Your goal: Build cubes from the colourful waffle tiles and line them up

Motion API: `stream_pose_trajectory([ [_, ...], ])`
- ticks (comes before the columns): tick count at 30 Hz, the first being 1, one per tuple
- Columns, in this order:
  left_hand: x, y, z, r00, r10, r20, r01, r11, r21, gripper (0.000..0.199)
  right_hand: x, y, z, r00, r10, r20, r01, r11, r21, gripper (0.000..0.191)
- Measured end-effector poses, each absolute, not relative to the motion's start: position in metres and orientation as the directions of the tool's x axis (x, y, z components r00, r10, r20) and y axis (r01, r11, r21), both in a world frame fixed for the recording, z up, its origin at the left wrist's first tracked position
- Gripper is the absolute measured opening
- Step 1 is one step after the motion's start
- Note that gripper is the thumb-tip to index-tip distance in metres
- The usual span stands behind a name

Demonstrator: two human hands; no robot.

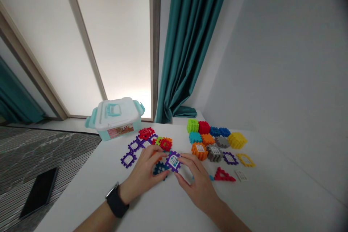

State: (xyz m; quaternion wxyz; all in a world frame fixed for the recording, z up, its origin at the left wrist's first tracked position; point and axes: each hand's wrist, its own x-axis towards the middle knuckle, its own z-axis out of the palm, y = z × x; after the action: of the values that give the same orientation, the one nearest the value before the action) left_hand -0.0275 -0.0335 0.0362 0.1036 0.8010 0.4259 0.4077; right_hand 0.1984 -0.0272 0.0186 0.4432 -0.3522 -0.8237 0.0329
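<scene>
Over the table, a purple interlocking tile with a white window insert is pinched between my two hands. My left hand, with a dark watch on its wrist, grips the tile's left edge with fingertips and thumb. On the opposite edge, the fingers and thumb of my right hand hold it. A dark blue tile lies beneath the left fingers, partly hidden. Beyond the left hand are purple window tiles, a red tile pile and red tiles beside green and orange ones.
To the right stand tile stacks: green, red, orange, grey and yellow. A red triangle and a white window piece lie nearer. A lidded box sits at the back left.
</scene>
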Motion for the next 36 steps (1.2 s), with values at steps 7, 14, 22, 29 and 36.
stream_pose_trajectory([
  [7,-0.023,-0.031,0.03,0.262,0.788,0.556,0.541,-0.598,0.592,0.034,0.196,-0.029,0.014,-0.373,0.644,0.668,0.531,0.739,-0.415,0.035],
  [14,-0.035,-0.028,0.039,0.31,0.809,0.499,0.585,-0.576,0.571,0.035,0.204,-0.025,0.02,-0.49,0.654,0.577,0.542,0.746,-0.386,0.042],
  [22,-0.042,-0.028,0.04,0.466,0.751,0.469,0.546,-0.66,0.515,0.04,0.21,-0.022,0.028,-0.64,0.638,0.428,0.513,0.769,-0.38,0.046],
  [29,-0.039,-0.031,0.04,0.484,0.743,0.463,0.59,-0.667,0.455,0.038,0.209,-0.023,0.025,-0.61,0.625,0.488,0.509,0.78,-0.364,0.043],
  [36,-0.039,-0.032,0.041,0.451,0.732,0.51,0.634,-0.665,0.395,0.043,0.21,-0.021,0.021,-0.496,0.604,0.624,0.531,0.78,-0.332,0.035],
])
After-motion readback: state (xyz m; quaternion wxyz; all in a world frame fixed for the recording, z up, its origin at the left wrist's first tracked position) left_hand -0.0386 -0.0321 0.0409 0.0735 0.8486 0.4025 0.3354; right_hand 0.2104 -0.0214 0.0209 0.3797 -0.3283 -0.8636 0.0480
